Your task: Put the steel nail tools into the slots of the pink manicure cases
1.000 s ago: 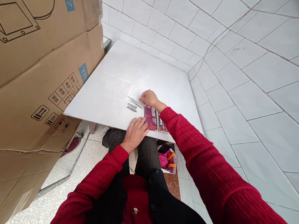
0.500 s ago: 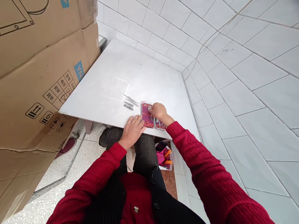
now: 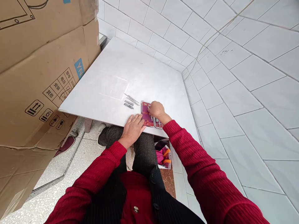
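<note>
An open manicure case (image 3: 148, 122) with a red-purple lining and a row of loops lies near the table's front edge. Small scissors (image 3: 159, 124) show in its right half, partly behind my right wrist. My left hand (image 3: 134, 128) rests flat, fingers stretched, its fingertips at the case's lower left corner. Over the upper middle of the case, my right hand (image 3: 157, 109) is closed in a pinch on what looks like a slim metal manicure tool (image 3: 151, 118), mostly hidden by the fingers. Left of the case lie several thin dark pieces (image 3: 131, 99), too small to name.
The white table (image 3: 151, 74) meets tiled walls (image 3: 233, 93) behind and at right. A large cardboard box (image 3: 46, 56) stands along the left. Below the table's front edge is a bag (image 3: 163, 158) with pink and orange things. A cable (image 3: 203, 46) runs down the wall.
My right hand has shifted slightly left and up over the case, still pinching. My left hand stays at the case's corner.
</note>
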The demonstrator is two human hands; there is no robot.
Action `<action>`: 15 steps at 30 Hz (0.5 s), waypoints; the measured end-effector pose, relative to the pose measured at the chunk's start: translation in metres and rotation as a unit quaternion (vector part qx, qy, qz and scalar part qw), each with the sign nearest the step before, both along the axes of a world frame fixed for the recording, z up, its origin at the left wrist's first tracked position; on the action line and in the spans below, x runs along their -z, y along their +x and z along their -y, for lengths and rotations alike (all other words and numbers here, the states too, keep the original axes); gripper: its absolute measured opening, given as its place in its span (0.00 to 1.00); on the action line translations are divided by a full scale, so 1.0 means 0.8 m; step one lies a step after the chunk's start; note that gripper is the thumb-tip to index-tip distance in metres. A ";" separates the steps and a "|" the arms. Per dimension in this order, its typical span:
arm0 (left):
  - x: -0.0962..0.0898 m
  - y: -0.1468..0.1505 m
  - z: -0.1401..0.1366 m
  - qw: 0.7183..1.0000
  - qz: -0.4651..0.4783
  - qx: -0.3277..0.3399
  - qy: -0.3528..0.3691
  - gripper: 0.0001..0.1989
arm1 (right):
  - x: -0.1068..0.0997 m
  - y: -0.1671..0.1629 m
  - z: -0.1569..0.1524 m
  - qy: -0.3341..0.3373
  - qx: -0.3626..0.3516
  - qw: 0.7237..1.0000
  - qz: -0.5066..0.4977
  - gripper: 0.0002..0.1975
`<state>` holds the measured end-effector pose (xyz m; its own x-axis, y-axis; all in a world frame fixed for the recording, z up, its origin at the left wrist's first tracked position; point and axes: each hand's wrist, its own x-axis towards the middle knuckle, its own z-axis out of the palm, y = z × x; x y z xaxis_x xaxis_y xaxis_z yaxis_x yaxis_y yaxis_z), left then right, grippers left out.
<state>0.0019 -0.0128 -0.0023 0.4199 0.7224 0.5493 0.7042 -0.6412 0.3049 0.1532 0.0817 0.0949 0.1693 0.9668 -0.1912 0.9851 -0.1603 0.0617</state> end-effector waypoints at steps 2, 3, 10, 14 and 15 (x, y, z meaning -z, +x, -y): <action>-0.001 0.000 0.000 1.000 0.000 0.002 -0.002 0.14 | 0.000 -0.001 -0.007 -0.026 0.005 1.000 -0.012 0.06; -0.001 0.000 0.000 1.000 0.000 0.003 -0.001 0.14 | -0.001 -0.001 -0.010 -0.041 0.013 0.999 -0.029 0.07; -0.001 -0.001 0.000 1.000 -0.001 0.001 0.010 0.15 | -0.004 0.011 -0.006 -0.057 0.112 0.960 -0.249 0.19; 0.000 -0.001 0.000 1.000 -0.003 0.001 0.010 0.15 | 0.006 0.020 -0.001 -0.010 0.118 0.940 -0.320 0.21; 0.000 -0.001 0.000 1.000 -0.004 0.001 0.010 0.15 | 0.009 0.022 -0.002 -0.003 0.117 0.936 -0.333 0.21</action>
<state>0.0013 -0.0128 -0.0022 0.4253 0.7105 0.5606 0.7057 -0.6482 0.2862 0.1709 0.0834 0.0876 0.2168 0.9172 -0.3342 0.7436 -0.3770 -0.5522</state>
